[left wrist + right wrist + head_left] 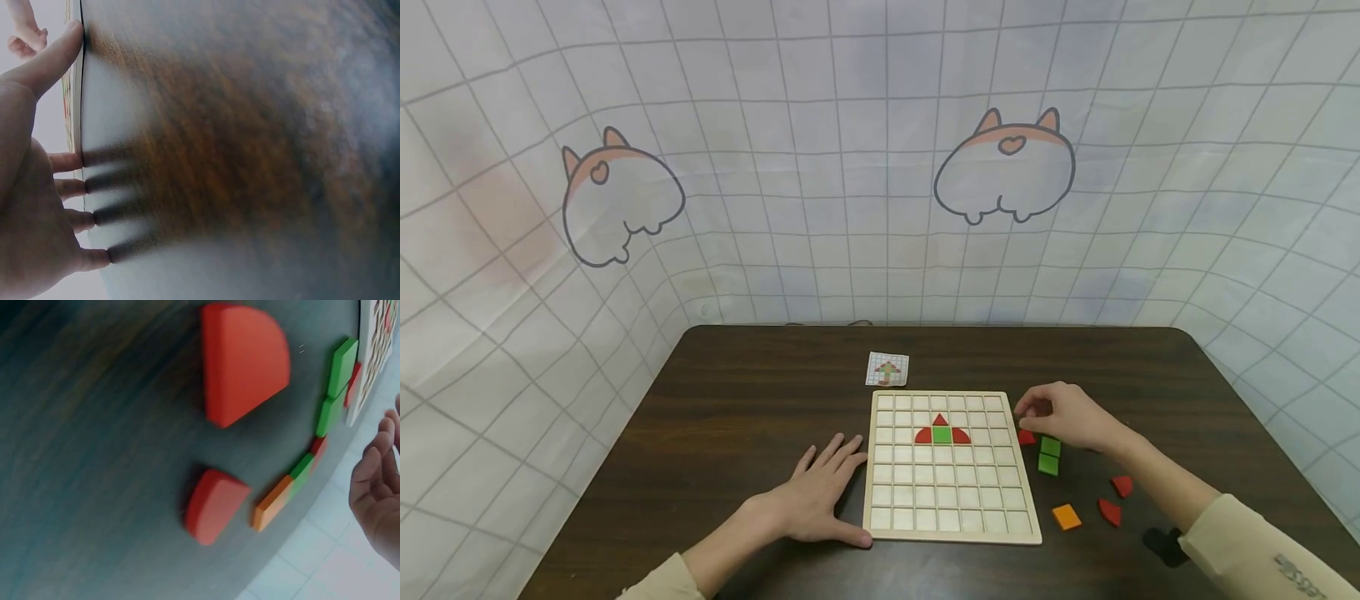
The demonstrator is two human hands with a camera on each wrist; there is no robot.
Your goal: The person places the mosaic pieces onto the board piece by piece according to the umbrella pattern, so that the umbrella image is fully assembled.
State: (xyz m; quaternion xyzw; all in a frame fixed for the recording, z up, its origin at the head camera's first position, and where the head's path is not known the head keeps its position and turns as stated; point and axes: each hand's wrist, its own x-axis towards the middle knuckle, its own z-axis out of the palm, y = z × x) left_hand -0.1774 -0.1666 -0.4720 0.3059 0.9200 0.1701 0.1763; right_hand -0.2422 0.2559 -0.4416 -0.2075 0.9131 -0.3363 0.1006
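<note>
Fingers straight and spread, left hand [818, 500] touches board [924, 497], thumb at eight o'clock; right hand [1067, 417], at two o'clock, fingers bent (grasp cannot be told).

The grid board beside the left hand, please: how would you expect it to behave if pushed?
The grid board is probably stiff, as its edges look straight. It would likely slide rather than tip, since it lies flat on the table. The green square on it should mostly travel along, as it appears seated within raised grid lines.
</note>
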